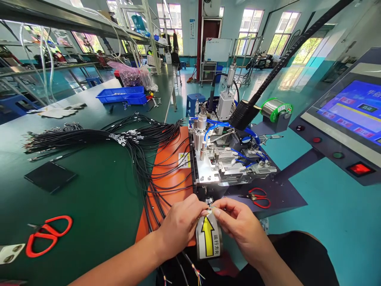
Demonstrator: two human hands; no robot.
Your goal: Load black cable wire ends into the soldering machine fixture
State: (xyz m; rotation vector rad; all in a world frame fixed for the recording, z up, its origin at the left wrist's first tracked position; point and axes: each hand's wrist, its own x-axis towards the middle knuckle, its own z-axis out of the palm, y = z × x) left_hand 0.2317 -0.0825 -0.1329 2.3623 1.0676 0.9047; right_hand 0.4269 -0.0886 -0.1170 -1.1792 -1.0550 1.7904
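Head cam, looking down at a green bench [98,206]. Both hands meeting right at the front edge of a small metal machine [229,163]. Left hand [178,224] with fingers curled, pinched on a tiny connector end [210,203] just below the machine's slot. Right hand [238,222] pinching the same little piece from the other side, fingertips nearly touching the left ones. Too small to make out what the piece is exactly. Thin coloured wires [195,272] trailing down near the left wrist.

Directly under the fingers, a curved metal plate with a yellow arrow sticker [208,240] pointing up toward the machine.

Off to the left, a big fan of black cables [119,139] spread over the bench and draping across an orange mat [166,174]. Red scissors [47,234] lying near the bench's front left, well apart from the hands. Smaller red-handled snips [258,197] just beside the machine, right of the hands. Solder spool [275,108] behind the machine, touchscreen panel [354,109] far right, blue tray [122,95] way back.
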